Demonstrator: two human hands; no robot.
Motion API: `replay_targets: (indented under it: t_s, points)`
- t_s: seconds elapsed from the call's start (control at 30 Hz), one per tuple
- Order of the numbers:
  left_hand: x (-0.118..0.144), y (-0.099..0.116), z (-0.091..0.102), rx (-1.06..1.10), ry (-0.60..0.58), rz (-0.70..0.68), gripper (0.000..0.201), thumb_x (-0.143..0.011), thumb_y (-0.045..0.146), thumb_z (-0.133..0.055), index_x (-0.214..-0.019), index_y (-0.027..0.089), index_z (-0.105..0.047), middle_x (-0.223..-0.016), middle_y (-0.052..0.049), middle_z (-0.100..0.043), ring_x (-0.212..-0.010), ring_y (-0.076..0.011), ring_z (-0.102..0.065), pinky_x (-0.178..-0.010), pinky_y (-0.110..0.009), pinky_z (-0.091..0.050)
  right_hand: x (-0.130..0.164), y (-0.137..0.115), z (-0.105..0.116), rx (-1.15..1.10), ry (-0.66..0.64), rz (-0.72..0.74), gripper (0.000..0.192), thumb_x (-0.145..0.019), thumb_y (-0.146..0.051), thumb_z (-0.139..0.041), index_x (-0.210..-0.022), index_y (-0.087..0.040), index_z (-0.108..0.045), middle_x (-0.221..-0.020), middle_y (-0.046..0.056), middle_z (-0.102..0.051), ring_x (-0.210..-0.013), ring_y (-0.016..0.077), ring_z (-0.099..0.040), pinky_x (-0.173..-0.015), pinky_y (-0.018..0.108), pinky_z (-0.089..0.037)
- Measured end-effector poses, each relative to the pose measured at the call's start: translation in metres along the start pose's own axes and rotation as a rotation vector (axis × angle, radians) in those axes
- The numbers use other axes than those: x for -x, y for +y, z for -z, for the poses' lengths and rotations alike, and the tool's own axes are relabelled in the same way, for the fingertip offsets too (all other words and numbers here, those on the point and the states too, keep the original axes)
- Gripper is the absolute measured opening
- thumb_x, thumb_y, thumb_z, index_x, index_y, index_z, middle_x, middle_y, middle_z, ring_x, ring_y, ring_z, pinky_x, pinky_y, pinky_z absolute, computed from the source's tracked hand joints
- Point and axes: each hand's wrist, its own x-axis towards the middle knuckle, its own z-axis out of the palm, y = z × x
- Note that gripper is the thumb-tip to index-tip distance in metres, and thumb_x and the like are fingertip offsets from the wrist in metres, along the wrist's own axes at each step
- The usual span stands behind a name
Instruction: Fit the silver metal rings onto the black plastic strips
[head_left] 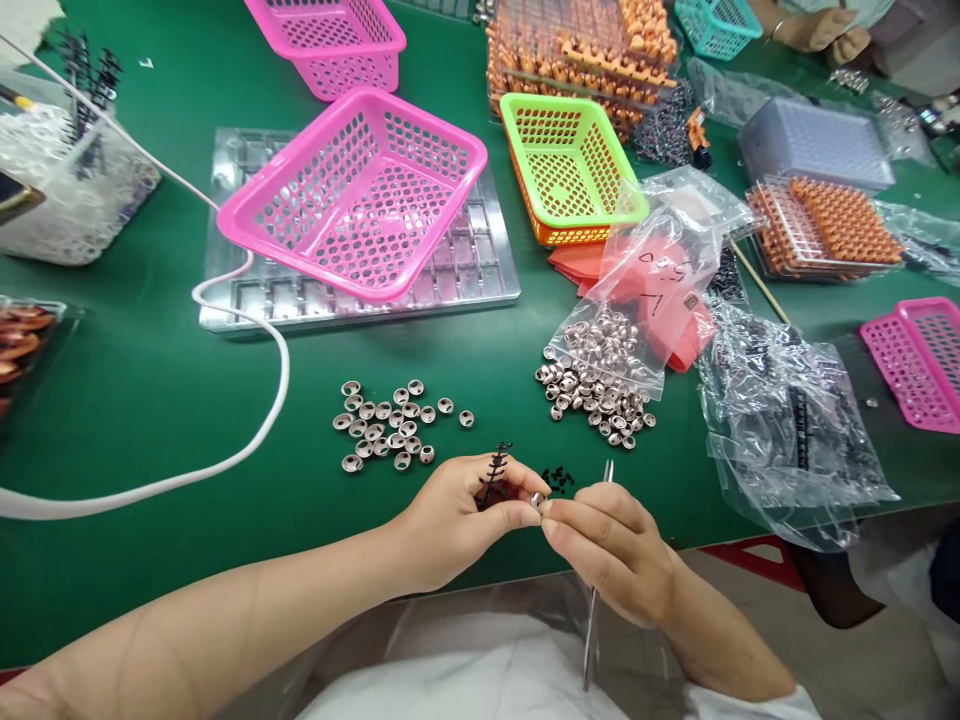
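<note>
The left grip [454, 520] pinches a small round silver-coloured metal cup [538, 500] between thumb and fingertips, and a thin branched black plastic strip [495, 475] stands up from the same grip, between thumb and forefinger. The right grip [626, 550] meets it at the cup, thumb and finger touching the metal, while it also holds slim silver metal tweezers [590, 640]; their points rise past the knuckles and their other end hangs below the hand.

Just beyond both grips, tiny black pieces [559, 480] lie on the green desk [150, 400]. Ahead and to the left of the left grip is a loose scatter of round silver-coloured metal cups [367, 410]. Ahead of the right grip sits a denser heap of similar metal cups [596, 385], partly under a clear plastic bag with handwriting [667, 265]. Farther ahead of the left grip, a pink perforated plastic basket [360, 215] rests on a silver compartmented tray [469, 275].
</note>
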Motion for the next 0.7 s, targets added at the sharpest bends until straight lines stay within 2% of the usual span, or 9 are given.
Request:
replay_targets:
  t_s: [0.13, 0.27, 0.4, 0.53, 0.7]
  points:
    - [-0.002, 0.0, 0.001, 0.12, -0.026, 0.043, 0.009, -0.081, 0.022, -0.071, -0.085, 0.015, -0.071, -0.078, -0.002, -0.069, -0.074, -0.0145, -0.061, -0.069, -0.025, -0.05, -0.005, -0.005, -0.006, -0.1, 0.252, -0.082, 0.028, -0.088, 0.0, -0.061, -0.114, -0.01, -0.063, -0.099, 0.011, -0.075, -0.091, 0.0167, -0.07, -0.071, 0.03, -0.06]
    - [-0.001, -0.002, 0.001, 0.105, -0.029, 0.025, 0.009, -0.081, 0.023, -0.072, -0.086, 0.016, -0.071, -0.08, -0.002, -0.07, -0.075, -0.0147, -0.061, -0.07, -0.026, -0.051, -0.003, -0.011, -0.009, -0.077, 0.342, -0.189, 0.034, -0.084, 0.001, -0.068, -0.114, -0.014, -0.064, -0.1, 0.007, -0.075, -0.088, 0.0156, -0.07, -0.068, 0.03, -0.06]
    - [0.001, -0.003, 0.0, 0.093, -0.033, 0.013, 0.009, -0.082, 0.023, -0.071, -0.086, 0.016, -0.072, -0.081, -0.003, -0.071, -0.075, -0.015, -0.062, -0.07, -0.026, -0.051, 0.0, -0.01, -0.012, -0.101, 0.318, -0.141, 0.031, -0.086, 0.001, -0.065, -0.114, -0.013, -0.065, -0.102, 0.009, -0.076, -0.088, 0.0168, -0.069, -0.066, 0.03, -0.059]
    - [0.001, -0.003, -0.001, 0.002, -0.024, -0.033, 0.008, -0.083, 0.023, -0.069, -0.086, 0.016, -0.073, -0.083, -0.004, -0.071, -0.075, -0.0152, -0.063, -0.068, -0.026, -0.05, 0.001, -0.005, -0.011, -0.111, 0.234, -0.042, 0.027, -0.09, -0.001, -0.057, -0.114, -0.01, -0.065, -0.105, 0.013, -0.076, -0.092, 0.0187, -0.068, -0.069, 0.032, -0.059]
    - [0.002, -0.004, 0.0, -0.128, -0.023, -0.07, 0.009, -0.086, 0.021, -0.067, -0.088, 0.015, -0.073, -0.084, -0.004, -0.071, -0.07, -0.0132, -0.061, -0.063, -0.024, -0.048, -0.001, -0.002, -0.008, -0.028, 0.139, 0.052, 0.018, -0.09, -0.004, -0.057, -0.103, -0.007, -0.068, -0.101, 0.015, -0.076, -0.089, 0.0206, -0.065, -0.067, 0.034, -0.055]
